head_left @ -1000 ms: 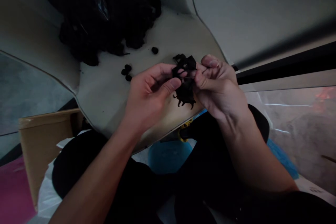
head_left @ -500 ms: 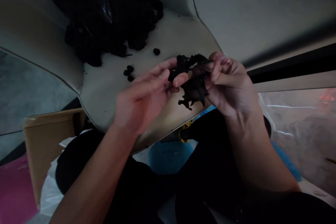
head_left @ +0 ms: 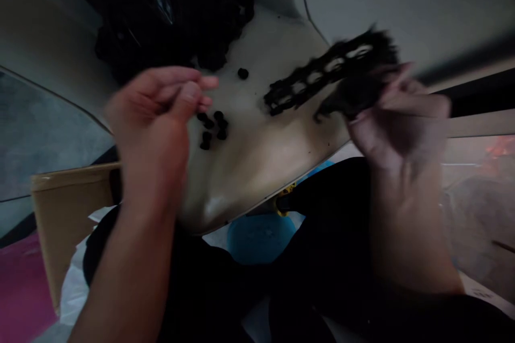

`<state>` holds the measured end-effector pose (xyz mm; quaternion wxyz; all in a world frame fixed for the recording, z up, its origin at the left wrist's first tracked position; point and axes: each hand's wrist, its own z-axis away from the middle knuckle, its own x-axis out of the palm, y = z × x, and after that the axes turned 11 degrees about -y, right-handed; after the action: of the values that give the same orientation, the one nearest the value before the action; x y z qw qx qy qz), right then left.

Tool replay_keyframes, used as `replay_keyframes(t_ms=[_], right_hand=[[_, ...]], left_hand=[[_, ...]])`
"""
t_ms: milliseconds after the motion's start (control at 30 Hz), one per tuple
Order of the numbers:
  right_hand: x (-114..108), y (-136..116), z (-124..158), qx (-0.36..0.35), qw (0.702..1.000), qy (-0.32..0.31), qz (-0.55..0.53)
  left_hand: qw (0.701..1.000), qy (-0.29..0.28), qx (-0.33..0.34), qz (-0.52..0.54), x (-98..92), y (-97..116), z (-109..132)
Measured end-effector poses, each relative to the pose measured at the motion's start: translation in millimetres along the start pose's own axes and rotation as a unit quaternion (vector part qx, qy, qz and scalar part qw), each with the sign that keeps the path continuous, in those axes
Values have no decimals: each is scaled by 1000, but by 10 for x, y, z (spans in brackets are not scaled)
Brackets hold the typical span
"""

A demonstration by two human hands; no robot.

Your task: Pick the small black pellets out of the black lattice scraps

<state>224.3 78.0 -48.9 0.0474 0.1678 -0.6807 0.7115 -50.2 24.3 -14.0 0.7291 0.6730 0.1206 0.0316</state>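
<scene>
My right hand (head_left: 402, 112) is closed on a limp, black, rubbery-looking strip (head_left: 322, 67) with a row of holes along it. The strip stretches out to the left over the seat, and part of it bunches up at my fingers. Blur softens both. To the left, my left hand (head_left: 156, 107) hovers above the seat with fingers curled and the thumb against them; whatever lies inside is hidden. Just beyond its fingertips sit several small black pieces (head_left: 221, 133), and one more small black piece (head_left: 242, 73) lies farther back.
A large heap of black material (head_left: 169, 16) covers the back left of the pale padded seat (head_left: 261, 161). Below the seat edge is a round blue object (head_left: 261, 238). At the left stands a cardboard box (head_left: 72, 198) beside white plastic (head_left: 74, 284) and a pink surface (head_left: 24, 284).
My hands have parted, left hand leftward and right hand rightward. The strip, bunched between both hands before, now hangs extended from the right one. More small black pieces show on the seat.
</scene>
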Motion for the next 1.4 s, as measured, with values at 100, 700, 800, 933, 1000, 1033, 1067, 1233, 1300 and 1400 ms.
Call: replay_keyframes(t_ms=[100,700,800,933,1000,1033,1067,1233,1300,1400], right_hand=[[-21,-133,-9,-30,999,33,-5],[340,333,-21,36,995,-61,68],[443,277,20,28,996,-63,59],[481,199,84,18,995,-89,48],[473,202,105,12,995,-81,60],[469,210,113,10,995,-71,69],[468,220,117,8,995,-60,79],[510,232,120,1,995,-41,89],[543,225,123,5,994,-44,98],[594,218,135,-1,994,-45,99]], left_hand=[[990,-17,4,-140,-216,63,-72],[975,-214,29,-54,357,-295,90],[979,-203,11,23,512,-308,118],[983,-169,-2,66,493,-261,99],[985,-166,14,53,463,-239,95],[985,-164,24,42,457,-236,97],[986,-161,32,34,457,-237,101],[983,-173,6,67,531,-264,128],[982,-176,-10,68,570,-268,138],[982,-171,-18,75,610,-262,149]])
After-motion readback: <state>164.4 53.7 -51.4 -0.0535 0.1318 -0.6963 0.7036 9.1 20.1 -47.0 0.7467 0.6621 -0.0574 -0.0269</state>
